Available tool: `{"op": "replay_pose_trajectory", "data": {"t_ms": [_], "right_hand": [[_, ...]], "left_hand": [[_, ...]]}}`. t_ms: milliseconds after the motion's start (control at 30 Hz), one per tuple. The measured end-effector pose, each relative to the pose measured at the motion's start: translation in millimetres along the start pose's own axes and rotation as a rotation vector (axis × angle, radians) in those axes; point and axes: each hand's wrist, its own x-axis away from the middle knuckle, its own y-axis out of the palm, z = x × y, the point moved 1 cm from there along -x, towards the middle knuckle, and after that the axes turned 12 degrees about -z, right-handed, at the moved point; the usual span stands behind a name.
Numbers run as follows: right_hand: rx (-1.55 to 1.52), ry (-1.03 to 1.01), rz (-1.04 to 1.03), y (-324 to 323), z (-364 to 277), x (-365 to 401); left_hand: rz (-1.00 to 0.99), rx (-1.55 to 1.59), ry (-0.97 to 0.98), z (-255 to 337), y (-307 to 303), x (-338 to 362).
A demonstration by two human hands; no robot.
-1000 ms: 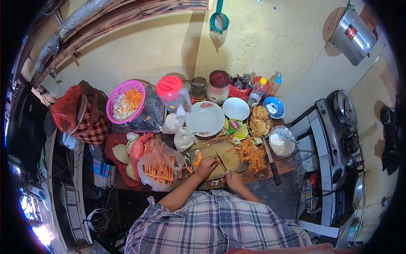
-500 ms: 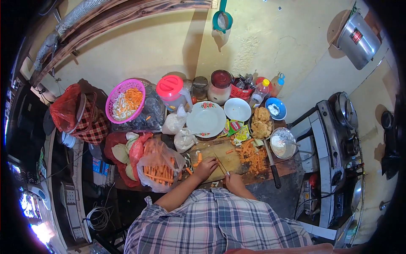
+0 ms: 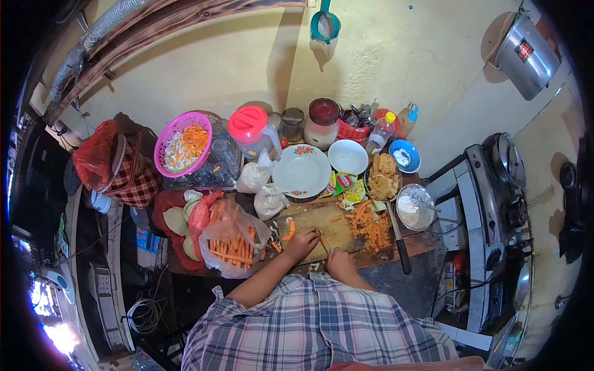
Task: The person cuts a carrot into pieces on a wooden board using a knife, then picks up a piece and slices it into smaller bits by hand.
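On the wooden cutting board [image 3: 328,219], my left hand [image 3: 302,243] is closed, fingers curled at the upper end of a slim strip. What it pinches is too small to make out. My right hand [image 3: 339,263] is wrapped round the near end of what looks like a small knife [image 3: 324,243], its narrow length pointing up and left toward my left hand. Carrot pieces [image 3: 289,230] lie left of my left hand. To the right is a heap of orange carrot peelings [image 3: 372,232]. A larger knife [image 3: 402,250] with a black handle rests beyond it.
A plastic bag of carrots [image 3: 235,247] and cabbage [image 3: 176,222] sit left. Behind the board stand a floral plate [image 3: 302,172], a white bowl [image 3: 348,157], seasoning packets [image 3: 351,191] and fried food [image 3: 384,176]. A bowl of white mixture [image 3: 415,209] is right; a pink basket [image 3: 164,139] holds shredded vegetables.
The slim knife-like strip between my hands has turned slightly and shows less broadly. Both hands have shifted only a little; the surrounding things stay put.
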Motion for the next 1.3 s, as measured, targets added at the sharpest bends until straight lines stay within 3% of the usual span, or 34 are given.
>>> {"op": "replay_pose_trajectory", "data": {"t_ms": [700, 800, 1300], "right_hand": [[-0.04, -0.03, 0.01, 15.4, 10.7, -20.9], [-0.023, -0.02, 0.009, 23.2, 20.8, -26.7], [-0.069, -0.109, -0.004, 33.7, 44.7, -26.3]], "left_hand": [[-0.035, 0.01, -0.109, -5.1, -0.3, 3.4], [-0.016, -0.047, -0.002, -4.6, 2.5, 2.2], [-0.019, -0.05, -0.051, 1.7, -2.6, 2.3]]}}
